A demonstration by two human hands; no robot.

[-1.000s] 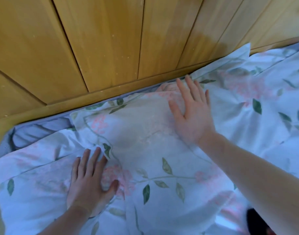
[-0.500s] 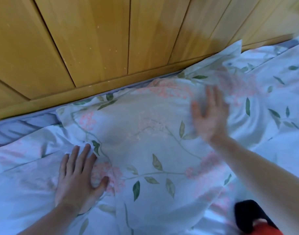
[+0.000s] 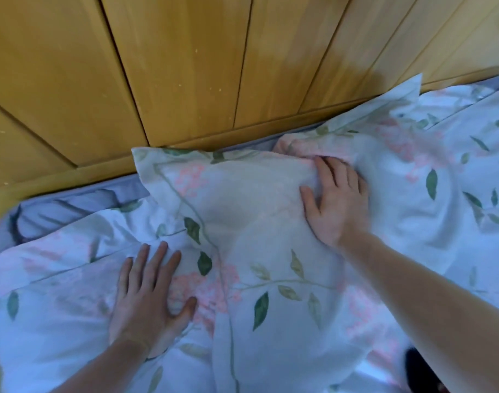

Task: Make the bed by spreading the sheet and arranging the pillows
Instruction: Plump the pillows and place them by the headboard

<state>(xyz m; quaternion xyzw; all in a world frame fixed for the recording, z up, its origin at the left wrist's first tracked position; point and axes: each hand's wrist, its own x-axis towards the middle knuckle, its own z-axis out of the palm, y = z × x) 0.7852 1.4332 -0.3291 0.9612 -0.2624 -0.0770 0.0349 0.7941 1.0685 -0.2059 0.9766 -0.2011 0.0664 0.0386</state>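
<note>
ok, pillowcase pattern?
Pale blue-white pillowcase with green leaves and pink blossoms; head view, the only one.

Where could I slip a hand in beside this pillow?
Free: the grey strip between the wooden panel and the pillow, on its left. Crowded: the right hand grips the pillow's top edge, where the fabric bunches against the panel; the left hand presses the sheet.
</note>
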